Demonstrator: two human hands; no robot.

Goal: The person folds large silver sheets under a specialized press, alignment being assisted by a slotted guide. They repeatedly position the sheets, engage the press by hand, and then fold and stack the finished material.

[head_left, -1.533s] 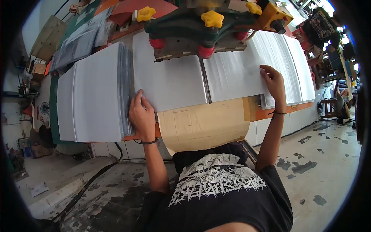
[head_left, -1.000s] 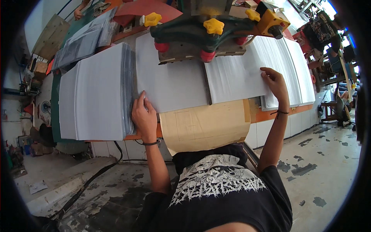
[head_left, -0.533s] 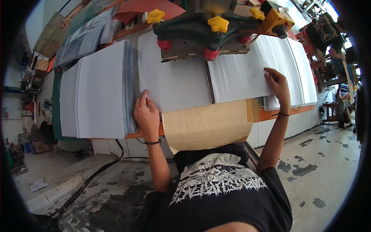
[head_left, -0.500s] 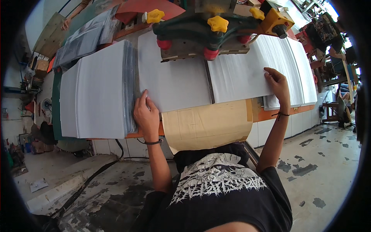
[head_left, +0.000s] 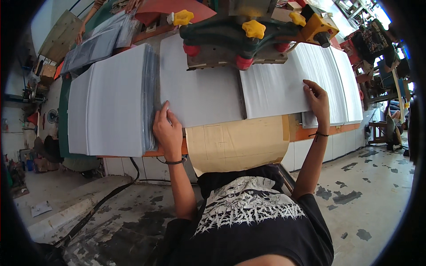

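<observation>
Head view: left hand (head_left: 167,131) lies flat, fingers together, on the near left corner of the white paper stack (head_left: 199,95) under the green press (head_left: 248,37) (long axis running away from the person), right hand (head_left: 317,98) spread on the right-side stack (head_left: 275,88).

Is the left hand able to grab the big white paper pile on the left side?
Probably yes. The left hand rests right beside the big white paper pile, its fingers near the pile's edge, with nothing between them. The right hand is far off on another stack.
</observation>
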